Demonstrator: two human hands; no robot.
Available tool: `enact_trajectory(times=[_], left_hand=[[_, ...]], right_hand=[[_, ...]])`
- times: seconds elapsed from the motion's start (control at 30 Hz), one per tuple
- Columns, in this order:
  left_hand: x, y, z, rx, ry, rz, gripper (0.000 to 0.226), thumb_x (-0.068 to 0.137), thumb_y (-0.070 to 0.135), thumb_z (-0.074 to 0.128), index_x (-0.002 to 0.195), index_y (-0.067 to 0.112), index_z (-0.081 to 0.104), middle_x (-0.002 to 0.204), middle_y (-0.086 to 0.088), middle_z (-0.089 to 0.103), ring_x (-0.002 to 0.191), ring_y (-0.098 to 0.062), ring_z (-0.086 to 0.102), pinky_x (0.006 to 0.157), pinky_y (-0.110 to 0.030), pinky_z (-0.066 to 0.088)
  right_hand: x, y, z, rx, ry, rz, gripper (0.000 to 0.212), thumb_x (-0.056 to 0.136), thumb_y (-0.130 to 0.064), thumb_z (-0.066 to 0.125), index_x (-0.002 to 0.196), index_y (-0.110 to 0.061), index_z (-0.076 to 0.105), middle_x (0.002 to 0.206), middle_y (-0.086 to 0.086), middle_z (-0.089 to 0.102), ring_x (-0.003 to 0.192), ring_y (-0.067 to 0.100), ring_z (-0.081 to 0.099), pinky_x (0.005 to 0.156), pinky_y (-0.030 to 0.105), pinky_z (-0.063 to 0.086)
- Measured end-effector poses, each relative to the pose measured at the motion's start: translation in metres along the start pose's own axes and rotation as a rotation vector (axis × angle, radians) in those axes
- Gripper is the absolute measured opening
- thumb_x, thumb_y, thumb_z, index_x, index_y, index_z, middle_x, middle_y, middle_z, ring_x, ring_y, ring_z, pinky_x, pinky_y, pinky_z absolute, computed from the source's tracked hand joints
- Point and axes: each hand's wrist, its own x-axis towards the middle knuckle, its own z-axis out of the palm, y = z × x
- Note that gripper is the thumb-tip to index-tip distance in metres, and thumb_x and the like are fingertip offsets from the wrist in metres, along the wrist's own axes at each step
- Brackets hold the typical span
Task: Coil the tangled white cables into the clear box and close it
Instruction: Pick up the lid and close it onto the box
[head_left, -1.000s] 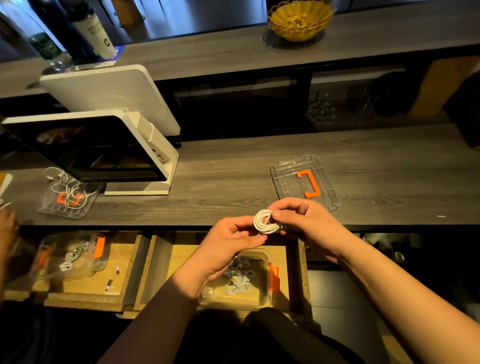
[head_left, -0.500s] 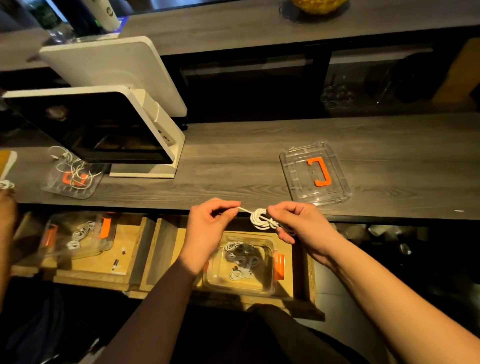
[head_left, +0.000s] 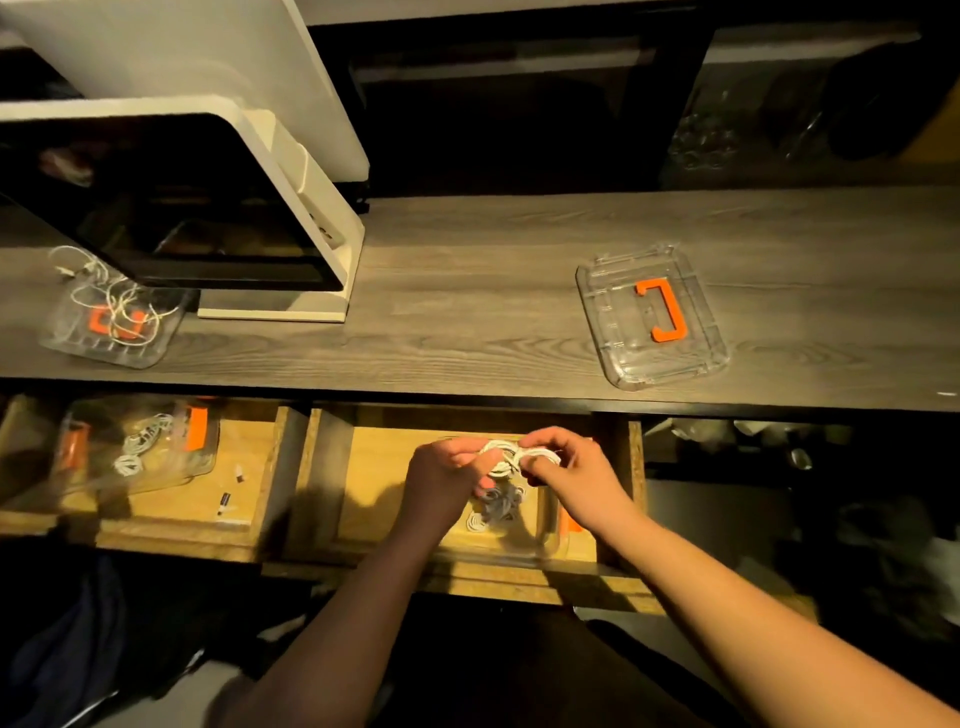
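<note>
A coiled white cable (head_left: 511, 457) is pinched between the left hand (head_left: 445, 480) and right hand (head_left: 571, 470). It is held above the open clear plastic box (head_left: 540, 540) in the wooden drawer (head_left: 374, 467).

A small coil of white cable (head_left: 511, 457) is pinched between both hands, just above the clear box (head_left: 545, 535), which sits open in a wooden drawer with more coiled white cables (head_left: 493, 512) inside (partly in shadow). Its clear lid (head_left: 652, 317), with an orange handle, lies flat on the grey counter, well apart.

Clear box (head_left: 545, 540) mostly behind hands (head_left: 511, 470).
</note>
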Motion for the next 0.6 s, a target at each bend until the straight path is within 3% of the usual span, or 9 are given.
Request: enact_trajectory(times=[0.1,0.2,0.33,0.4,0.5,0.6], left_hand=[[0.008,-0.017,0.004,0.046,-0.053,-0.126,0.019,0.089,0.014,0.067,0.107,0.008,0.073,0.065,-0.003,0.071,0.049,-0.007,0.062,0.051,-0.019,0.049],[0.016,-0.028,0.005,0.183,-0.121,-0.179,0.027,0.092,0.015,0.06,0.118,0.013,0.068,0.078,-0.005,0.072,0.054,-0.005,0.063,0.046,-0.016,0.046],[0.03,-0.033,0.007,0.327,-0.119,-0.115,0.031,0.092,0.016,0.054,0.12,0.023,0.067,0.098,-0.003,0.073,0.067,-0.008,0.067,0.054,-0.025,0.053],[0.041,-0.028,0.009,0.287,-0.129,-0.093,0.032,0.092,0.012,0.051,0.119,0.019,0.067,0.101,-0.006,0.071,0.069,-0.01,0.067,0.05,-0.025,0.052],[0.063,-0.015,0.024,0.191,-0.15,-0.084,0.029,0.093,0.01,0.053,0.118,0.015,0.067,0.098,-0.009,0.07,0.066,-0.011,0.065,0.047,-0.02,0.046],[0.086,0.006,0.055,0.05,-0.183,-0.038,0.023,0.096,0.007,0.052,0.11,0.017,0.067,0.095,-0.008,0.067,0.068,-0.009,0.062,0.049,-0.017,0.046]], right_hand=[[0.006,0.024,0.005,-0.158,0.002,0.0,0.013,0.081,-0.01,0.071,0.094,-0.015,0.069,0.088,0.001,0.07,0.082,0.018,0.064,0.075,0.027,0.051],[0.012,0.035,0.004,-0.248,-0.005,0.068,0.019,0.081,-0.019,0.074,0.099,-0.019,0.067,0.089,0.0,0.068,0.082,0.02,0.064,0.076,0.033,0.056],[0.02,0.035,-0.01,-0.395,0.028,0.067,0.04,0.083,-0.039,0.071,0.118,-0.021,0.061,0.107,-0.007,0.063,0.1,0.008,0.058,0.083,0.021,0.045],[0.028,0.033,-0.024,-0.417,0.074,0.063,0.041,0.086,-0.044,0.066,0.118,-0.019,0.061,0.11,-0.008,0.062,0.104,0.007,0.056,0.083,0.02,0.041],[0.048,0.032,-0.056,-0.431,0.201,0.079,0.035,0.088,-0.041,0.065,0.111,-0.015,0.065,0.105,-0.002,0.067,0.1,0.011,0.06,0.079,0.02,0.04],[0.077,0.031,-0.105,-0.481,0.452,0.056,0.033,0.089,-0.037,0.064,0.106,-0.009,0.066,0.102,0.007,0.068,0.098,0.02,0.063,0.078,0.024,0.043]])
